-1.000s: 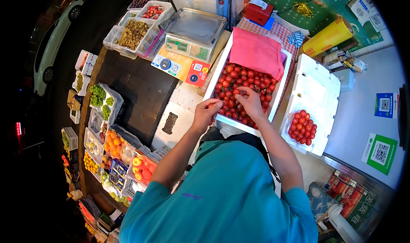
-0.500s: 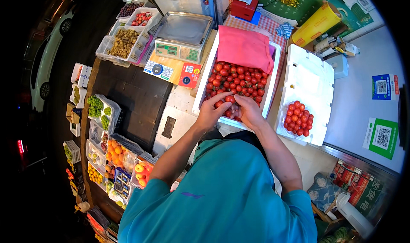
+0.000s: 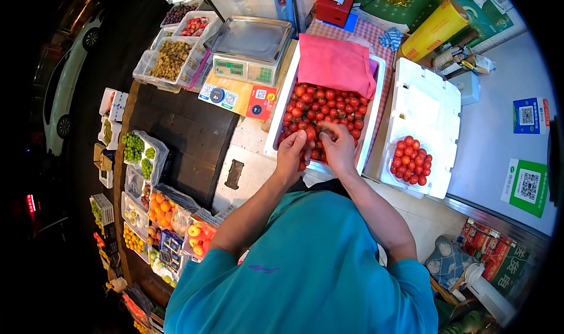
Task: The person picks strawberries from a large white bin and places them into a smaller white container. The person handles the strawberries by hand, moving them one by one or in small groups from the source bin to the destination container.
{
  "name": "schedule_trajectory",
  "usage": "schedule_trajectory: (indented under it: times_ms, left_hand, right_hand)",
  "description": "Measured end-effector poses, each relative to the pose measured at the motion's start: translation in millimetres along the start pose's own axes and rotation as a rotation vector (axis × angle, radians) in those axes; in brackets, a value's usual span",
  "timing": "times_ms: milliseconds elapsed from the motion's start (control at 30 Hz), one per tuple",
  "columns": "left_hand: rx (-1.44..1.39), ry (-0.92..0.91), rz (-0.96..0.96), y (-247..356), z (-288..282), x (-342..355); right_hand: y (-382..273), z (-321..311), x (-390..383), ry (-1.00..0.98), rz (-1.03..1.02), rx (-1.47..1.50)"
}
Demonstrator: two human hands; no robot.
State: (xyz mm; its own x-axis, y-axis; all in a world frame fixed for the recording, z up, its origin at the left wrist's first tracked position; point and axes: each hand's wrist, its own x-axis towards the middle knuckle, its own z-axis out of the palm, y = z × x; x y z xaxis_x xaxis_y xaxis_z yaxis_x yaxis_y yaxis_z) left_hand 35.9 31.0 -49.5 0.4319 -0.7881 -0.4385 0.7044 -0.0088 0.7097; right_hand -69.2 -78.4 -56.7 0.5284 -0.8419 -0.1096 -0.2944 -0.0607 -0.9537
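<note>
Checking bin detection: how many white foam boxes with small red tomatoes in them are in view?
2. The large foam box, nearly full and partly under a pink cloth, where the left hand and right hand work; the right-side foam box, with a small pile. None seems hidden.

a lit market stall counter [image 3: 258, 164] at night; beyond it a dark street, seemingly with parked white cars [image 3: 61, 108].

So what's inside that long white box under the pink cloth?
The white box holds small red tomatoes. The pink cloth covers its far end, hiding what lies beneath. Both hands, left hand and right hand, cover the near tomatoes.
</note>
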Motion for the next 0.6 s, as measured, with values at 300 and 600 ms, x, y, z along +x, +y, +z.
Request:
schedule_trajectory:
  times_ms: [300, 600]
  left_hand:
    - [0.073, 0.04, -0.14, 1, 6, -3]
    - [-0.14, 0.072, -0.279, 6, -5, -19]
  right_hand:
    - [-27, 4, 2, -0.239, 0.229, 0.569]
    - [-33, -25, 17, -0.315, 0.735, 1.08]
